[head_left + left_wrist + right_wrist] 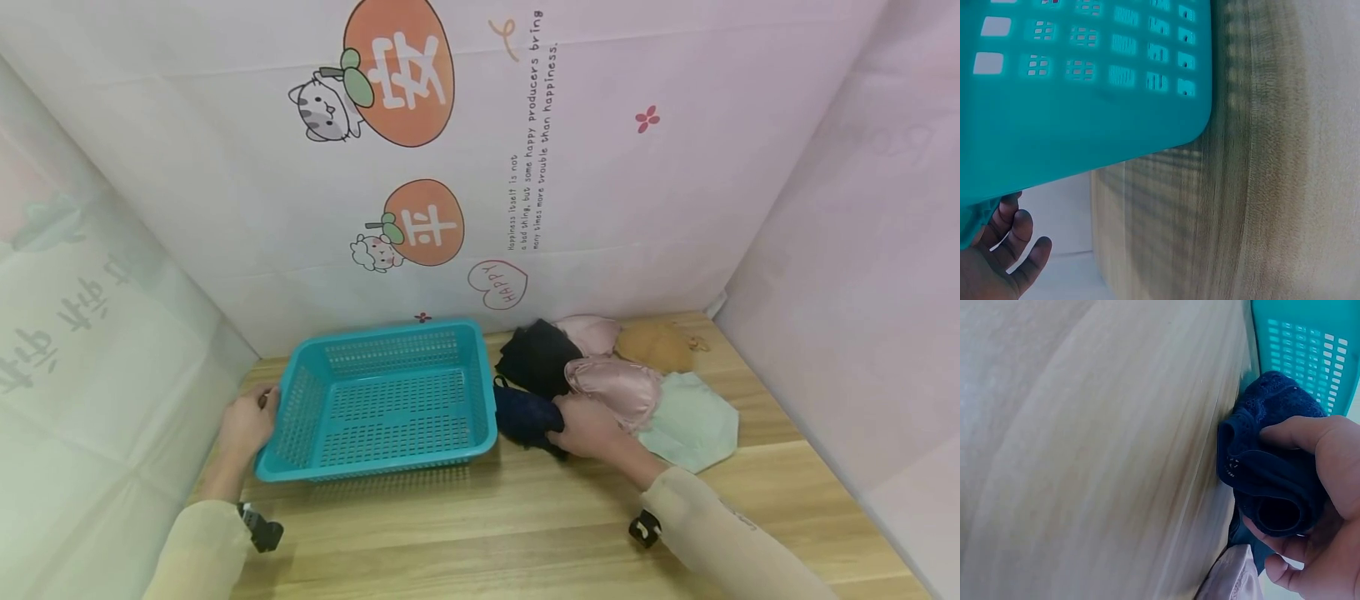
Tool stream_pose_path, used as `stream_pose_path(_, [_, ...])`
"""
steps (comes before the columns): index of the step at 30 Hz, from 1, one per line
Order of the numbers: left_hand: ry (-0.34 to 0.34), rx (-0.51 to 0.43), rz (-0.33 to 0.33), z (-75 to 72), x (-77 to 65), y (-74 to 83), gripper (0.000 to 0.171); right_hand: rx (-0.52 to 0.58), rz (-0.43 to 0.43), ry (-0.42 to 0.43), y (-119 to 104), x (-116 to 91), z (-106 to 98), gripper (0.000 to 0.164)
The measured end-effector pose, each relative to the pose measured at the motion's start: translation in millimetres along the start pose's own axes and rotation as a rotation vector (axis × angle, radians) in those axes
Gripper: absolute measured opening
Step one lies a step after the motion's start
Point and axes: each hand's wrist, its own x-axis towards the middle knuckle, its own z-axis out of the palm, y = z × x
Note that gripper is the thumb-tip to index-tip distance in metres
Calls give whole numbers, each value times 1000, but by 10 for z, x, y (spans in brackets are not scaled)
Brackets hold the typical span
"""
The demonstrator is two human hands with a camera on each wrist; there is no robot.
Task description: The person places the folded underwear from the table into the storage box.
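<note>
A turquoise plastic basket (390, 463) with slotted walls stands on the table, its inside bare. My left hand (247, 423) holds its left rim; in the left wrist view, the fingers (1017, 234) of that hand curl beneath the rim. Just right of the basket, my right hand (592, 427) grips a folded navy lace bra (525, 414). Thumb above and fingers below pinch the bra (1275, 456) in the right wrist view. Behind and beside this hand lie a black garment (540, 357), a shiny pink bra (618, 387) and a pale green garment (693, 421).
A mustard-coloured garment (656, 345) and another pink piece (588, 333) lie at the back right. The wooden table (465, 542) meets white printed cloth walls (600, 192) at the back and both sides.
</note>
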Motion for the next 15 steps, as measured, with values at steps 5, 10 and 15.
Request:
stream_pose_path(5, [-16, 4, -9, -3, 6, -10, 51, 33, -6, 39, 52, -46, -19, 35])
stream_pose_path(10, [-15, 6, -13, -4, -2, 0, 49, 67, 28, 58, 106, -66, -32, 39])
stream_pose_path(15, [-5, 4, -12, -7, -5, 12, 48, 73, 50, 60, 137, -59, -94, 41])
